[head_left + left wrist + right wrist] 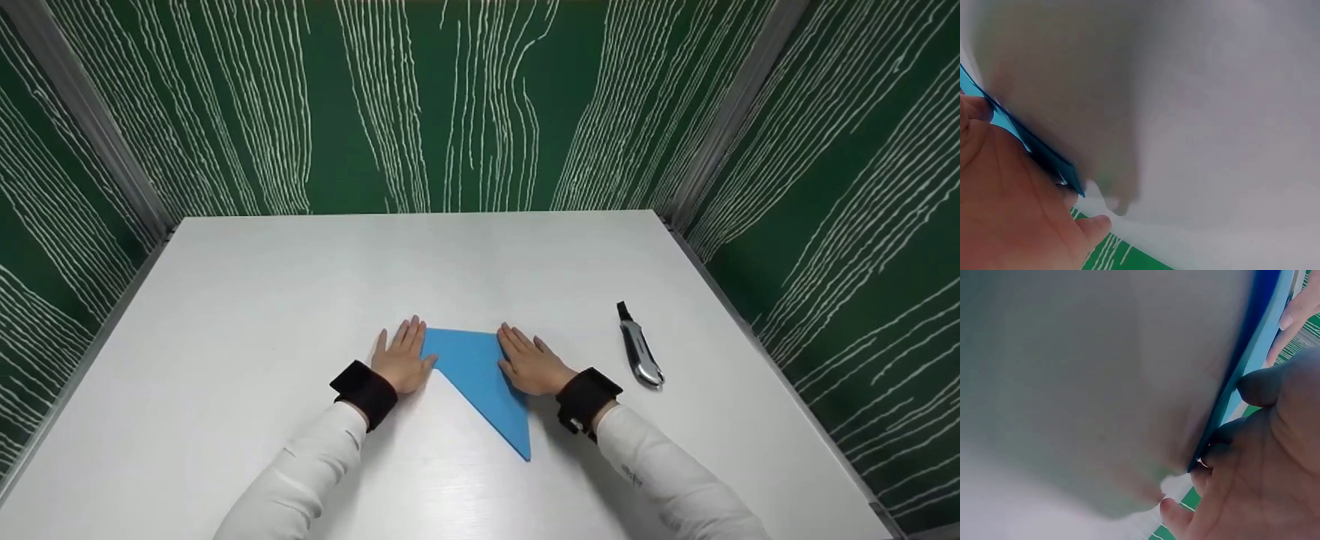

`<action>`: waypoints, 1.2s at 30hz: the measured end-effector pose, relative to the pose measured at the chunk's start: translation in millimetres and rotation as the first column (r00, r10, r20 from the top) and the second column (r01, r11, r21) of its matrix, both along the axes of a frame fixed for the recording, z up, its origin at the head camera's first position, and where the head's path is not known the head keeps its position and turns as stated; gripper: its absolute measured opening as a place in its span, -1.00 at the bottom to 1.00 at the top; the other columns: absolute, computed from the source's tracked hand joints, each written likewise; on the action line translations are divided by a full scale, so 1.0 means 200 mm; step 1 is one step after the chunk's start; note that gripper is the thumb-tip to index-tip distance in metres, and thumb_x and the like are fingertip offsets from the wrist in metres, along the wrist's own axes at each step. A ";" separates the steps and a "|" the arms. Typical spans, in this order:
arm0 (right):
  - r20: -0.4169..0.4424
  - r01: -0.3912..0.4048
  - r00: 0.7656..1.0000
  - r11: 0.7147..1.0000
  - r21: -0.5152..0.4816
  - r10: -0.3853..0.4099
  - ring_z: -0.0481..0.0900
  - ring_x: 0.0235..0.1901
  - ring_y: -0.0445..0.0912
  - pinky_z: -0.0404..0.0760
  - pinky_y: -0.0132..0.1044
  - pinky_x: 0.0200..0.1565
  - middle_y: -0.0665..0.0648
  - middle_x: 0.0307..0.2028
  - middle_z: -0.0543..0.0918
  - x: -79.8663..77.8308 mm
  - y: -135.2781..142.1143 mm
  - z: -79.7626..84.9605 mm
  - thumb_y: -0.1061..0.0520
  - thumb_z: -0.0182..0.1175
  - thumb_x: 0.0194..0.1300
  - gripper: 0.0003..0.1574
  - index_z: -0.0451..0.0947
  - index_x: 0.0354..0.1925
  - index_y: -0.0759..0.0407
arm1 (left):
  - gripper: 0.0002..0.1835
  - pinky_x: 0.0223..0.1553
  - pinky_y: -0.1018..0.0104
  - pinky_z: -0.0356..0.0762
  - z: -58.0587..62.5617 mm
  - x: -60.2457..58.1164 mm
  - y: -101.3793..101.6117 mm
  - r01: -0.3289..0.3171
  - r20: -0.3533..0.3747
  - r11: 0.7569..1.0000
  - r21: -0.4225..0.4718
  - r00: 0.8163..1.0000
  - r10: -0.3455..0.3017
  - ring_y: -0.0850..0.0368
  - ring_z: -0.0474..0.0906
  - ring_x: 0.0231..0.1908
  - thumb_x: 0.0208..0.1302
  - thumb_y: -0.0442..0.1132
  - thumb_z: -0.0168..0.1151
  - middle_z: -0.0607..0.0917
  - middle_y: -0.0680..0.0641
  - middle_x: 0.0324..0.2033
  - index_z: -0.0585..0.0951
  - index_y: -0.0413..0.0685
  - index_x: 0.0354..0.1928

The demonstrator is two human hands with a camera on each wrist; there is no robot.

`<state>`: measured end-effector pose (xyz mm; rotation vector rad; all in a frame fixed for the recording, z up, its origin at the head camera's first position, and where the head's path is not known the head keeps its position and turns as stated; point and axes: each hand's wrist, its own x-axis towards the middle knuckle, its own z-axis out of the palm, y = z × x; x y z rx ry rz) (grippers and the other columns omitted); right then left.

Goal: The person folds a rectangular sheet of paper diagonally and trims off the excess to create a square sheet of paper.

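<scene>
A folded sheet of blue paper (480,382) lies on the white table with a long point towards the person. My left hand (401,361) rests on its upper left edge, fingers straight and thumb over the paper. Along the upper right edge, the fingers of my right hand (534,364) are extended and touch the sheet. In the left wrist view, the blue paper (1044,149) shows as a thin folded edge beside the palm. The right wrist view has the paper (1241,377) edge-on under the thumb and fingers, with part of the other hand (1300,312) beyond it.
A grey and black utility knife (640,349) lies on the white table (225,300), right of the right hand. Green panels (345,135) with white wavy lines stand behind and at both sides, joined by grey metal posts (720,127).
</scene>
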<state>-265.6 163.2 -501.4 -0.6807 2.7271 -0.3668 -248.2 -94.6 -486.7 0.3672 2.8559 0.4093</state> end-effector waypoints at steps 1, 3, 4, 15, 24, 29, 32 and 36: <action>0.011 0.000 1.000 1.000 -0.001 0.000 -0.10 0.66 0.22 -0.01 0.27 0.60 0.36 0.64 -0.08 0.00 0.01 0.00 0.03 -0.25 0.68 -0.23 -0.13 0.61 0.41 | -0.31 0.65 -0.21 -0.20 0.00 0.00 0.00 -0.003 0.001 1.000 -0.003 1.000 0.003 -0.16 -0.07 0.66 0.65 -0.01 -0.16 0.03 -0.23 0.65 0.05 -0.26 0.61; 0.028 -0.001 1.000 1.000 -0.005 0.001 -0.13 0.66 0.22 -0.04 0.26 0.61 0.36 0.65 -0.11 0.01 0.02 0.00 0.02 -0.26 0.68 -0.22 -0.16 0.61 0.41 | -0.30 0.65 -0.21 -0.20 -0.02 0.00 -0.01 -0.007 -0.002 1.000 -0.006 1.000 0.007 -0.15 -0.07 0.66 0.65 0.00 -0.17 0.02 -0.23 0.65 0.04 -0.26 0.62; 0.036 -0.003 0.999 1.000 -0.008 0.004 -0.14 0.66 0.22 -0.05 0.26 0.61 0.36 0.65 -0.12 0.01 0.03 0.00 0.03 -0.27 0.68 -0.22 -0.17 0.61 0.41 | -0.30 0.65 -0.21 -0.21 -0.02 0.00 -0.01 -0.009 -0.002 1.000 -0.010 1.000 0.009 -0.15 -0.07 0.66 0.66 0.01 -0.17 0.02 -0.22 0.65 0.04 -0.25 0.62; 0.053 -0.041 0.998 0.998 -0.043 0.044 -0.16 0.65 0.29 -0.09 0.30 0.60 0.43 0.64 -0.16 0.04 0.12 0.01 0.05 -0.26 0.69 -0.22 -0.19 0.60 0.46 | -0.26 0.65 -0.22 -0.27 -0.05 -0.02 -0.03 -0.015 0.036 1.000 -0.027 0.999 0.016 -0.09 -0.17 0.68 0.66 0.07 -0.22 -0.08 -0.19 0.67 -0.05 -0.21 0.64; 0.054 -0.047 0.997 0.997 -0.057 0.050 -0.15 0.64 0.30 -0.10 0.31 0.60 0.43 0.63 -0.14 0.03 0.12 0.03 0.03 -0.24 0.67 -0.20 -0.18 0.60 0.45 | -0.26 0.65 -0.22 -0.24 -0.05 -0.01 -0.04 -0.013 0.012 1.000 -0.004 1.000 0.013 -0.12 -0.13 0.67 0.65 0.04 -0.20 -0.05 -0.23 0.66 -0.02 -0.25 0.63; 0.062 -0.051 0.997 0.997 -0.064 0.055 -0.15 0.64 0.32 -0.10 0.32 0.59 0.44 0.63 -0.13 0.03 0.12 0.03 0.00 -0.20 0.65 -0.16 -0.17 0.60 0.46 | -0.25 0.65 -0.22 -0.25 -0.04 -0.02 -0.05 -0.005 0.026 1.000 -0.013 1.000 0.006 -0.13 -0.15 0.67 0.65 0.06 -0.20 -0.07 -0.23 0.66 -0.05 -0.26 0.63; 0.068 -0.039 0.997 0.998 -0.044 0.042 -0.16 0.65 0.27 -0.11 0.27 0.61 0.39 0.65 -0.15 0.01 0.12 0.02 -0.06 -0.19 0.66 -0.13 -0.19 0.61 0.41 | -0.24 0.65 -0.22 -0.28 -0.02 -0.03 -0.06 -0.019 0.042 1.000 -0.006 0.999 0.019 -0.14 -0.17 0.67 0.65 0.06 -0.19 -0.08 -0.24 0.66 -0.06 -0.26 0.63; 0.058 -0.015 0.998 1.000 -0.013 0.016 -0.16 0.67 0.21 -0.08 0.23 0.63 0.32 0.66 -0.13 0.01 0.11 0.01 -0.18 -0.16 0.64 -0.06 -0.18 0.63 0.35 | -0.22 0.65 -0.21 -0.30 0.00 -0.03 -0.06 -0.040 0.045 0.999 -0.006 0.998 0.040 -0.15 -0.18 0.67 0.64 0.07 -0.17 -0.09 -0.24 0.66 -0.06 -0.27 0.63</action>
